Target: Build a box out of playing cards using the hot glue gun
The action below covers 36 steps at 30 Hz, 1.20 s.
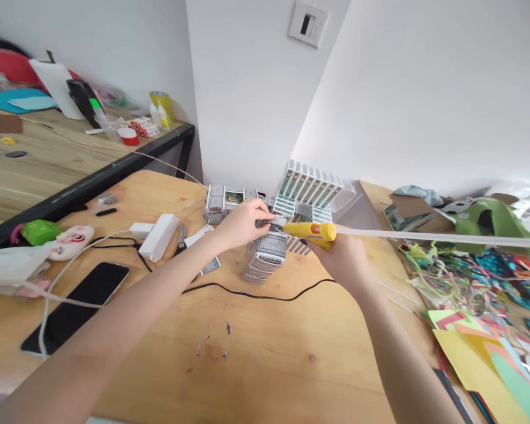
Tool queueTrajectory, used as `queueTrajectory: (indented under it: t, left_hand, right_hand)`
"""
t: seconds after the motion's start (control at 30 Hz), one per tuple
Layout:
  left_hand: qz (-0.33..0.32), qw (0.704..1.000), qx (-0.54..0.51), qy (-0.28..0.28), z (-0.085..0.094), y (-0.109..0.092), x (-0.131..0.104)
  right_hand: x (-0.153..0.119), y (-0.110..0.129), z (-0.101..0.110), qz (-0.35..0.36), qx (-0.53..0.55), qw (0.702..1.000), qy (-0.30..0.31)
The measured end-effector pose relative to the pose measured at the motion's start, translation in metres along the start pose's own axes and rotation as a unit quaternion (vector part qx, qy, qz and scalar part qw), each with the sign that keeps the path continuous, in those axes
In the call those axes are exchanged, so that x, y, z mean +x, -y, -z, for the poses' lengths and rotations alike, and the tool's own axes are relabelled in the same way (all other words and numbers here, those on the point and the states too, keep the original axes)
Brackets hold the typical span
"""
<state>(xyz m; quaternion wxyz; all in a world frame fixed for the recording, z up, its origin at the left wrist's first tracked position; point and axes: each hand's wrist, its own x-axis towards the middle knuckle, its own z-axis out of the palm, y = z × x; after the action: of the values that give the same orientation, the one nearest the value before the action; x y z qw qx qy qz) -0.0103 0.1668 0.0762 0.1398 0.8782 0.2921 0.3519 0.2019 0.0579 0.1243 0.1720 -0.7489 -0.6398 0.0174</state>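
Yellow glue gun (313, 231), gripped in right hand (348, 256) | left hand (245, 221): fingertips close together at the printed block's (267, 259) top (pinch unclear) | block: on tabletop (282, 347), mid-view | brace block; keep fingertips clear of nozzle (277, 227).

Free near tabletop (282, 359), black cable (256, 295) beyond

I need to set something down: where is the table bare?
The wooden tabletop between the left forearm and right forearm, in front of the black cord, is mostly bare; small scraps lie on its left. Crowded: around the glue gun and patterned block, and by the phone.
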Motion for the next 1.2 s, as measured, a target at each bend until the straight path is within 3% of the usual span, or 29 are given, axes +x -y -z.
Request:
queueTrajectory:
  t: [0.1,0.2,0.4,0.8,1.2]
  left_hand:
    - [0.004,0.999,0.012,0.040,0.006,0.000,0.008]
    - [0.000,0.997,0.035,0.067,0.011,-0.001,0.015]
    - [0.000,0.995,0.060,0.081,0.012,-0.003,0.020]
    - [0.016,0.996,0.037,0.081,0.010,-0.001,0.018]
    - [0.008,0.998,0.025,0.059,0.008,-0.001,0.016]
  right_hand:
    - [0.001,0.007,0.003,0.065,-0.084,0.994,0.001]
    - [0.003,0.014,0.009,0.117,-0.129,0.983,0.054]
    - [0.014,0.022,0.017,0.153,-0.158,0.969,0.111]
    - [0.017,0.011,0.024,0.154,-0.095,0.977,0.114]
    - [0.022,0.009,0.016,0.141,-0.039,0.985,0.090]
